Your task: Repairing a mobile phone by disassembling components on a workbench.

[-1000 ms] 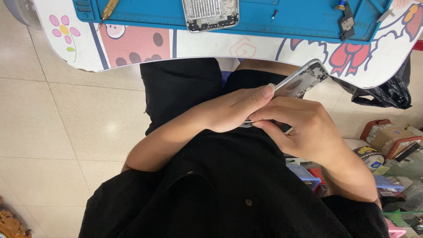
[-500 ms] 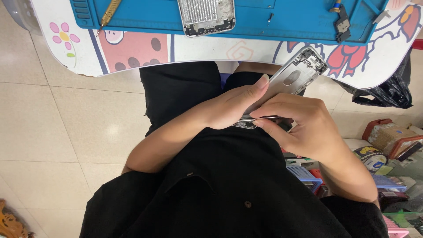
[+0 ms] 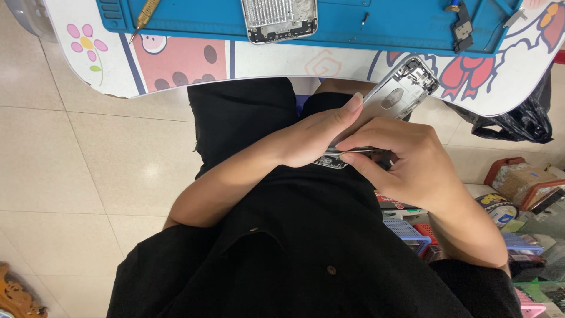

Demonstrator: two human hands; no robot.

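Observation:
Over my lap I hold a silver phone housing (image 3: 395,94), tilted with its top toward the table. My left hand (image 3: 312,138) grips it from the left, fingers stretched along its back. My right hand (image 3: 406,159) is closed on thin metal tweezers (image 3: 353,151) whose tips lie at the housing's lower end. The lower part of the housing is hidden by both hands.
A blue work mat (image 3: 347,20) lies on a cartoon-printed table (image 3: 182,62), carrying another open phone frame (image 3: 279,19), a screwdriver (image 3: 144,13) and small parts (image 3: 459,26). A black bag (image 3: 521,118) hangs at right. Boxes and baskets (image 3: 518,182) crowd the floor at right.
The housing has tilted up and shifted slightly right toward the table edge. The tweezers, unseen one second ago, now show between my fingers at its lower end.

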